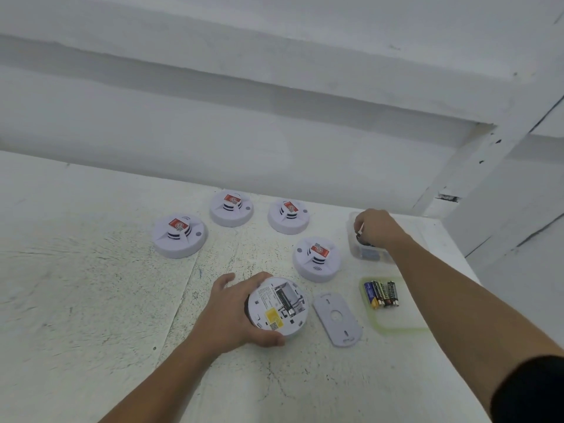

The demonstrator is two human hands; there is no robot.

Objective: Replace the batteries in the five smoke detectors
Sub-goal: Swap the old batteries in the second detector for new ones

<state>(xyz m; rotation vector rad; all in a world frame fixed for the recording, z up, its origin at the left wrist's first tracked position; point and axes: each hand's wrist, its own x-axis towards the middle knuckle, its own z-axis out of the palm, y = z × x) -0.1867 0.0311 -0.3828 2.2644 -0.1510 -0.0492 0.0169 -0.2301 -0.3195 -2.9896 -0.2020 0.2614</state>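
An upturned white smoke detector (279, 306) lies near the table's middle, its battery bay uncovered and facing up. My left hand (236, 312) grips its left rim. Its flat back plate (337, 319) lies just to the right. My right hand (377, 228) reaches into a clear plastic box (367, 253) of batteries at the far right, fingers curled down inside; whatever they hold is hidden. Several batteries (381, 294) lie side by side on a green-rimmed lid (393, 329). Several more detectors stand face up behind: (180, 236), (231, 208), (288, 216), (316, 258).
The white, scuffed table (91, 285) runs wide to the left and front. Its right edge falls away just past the box and lid. A white wall (244, 132) rises directly behind the detectors.
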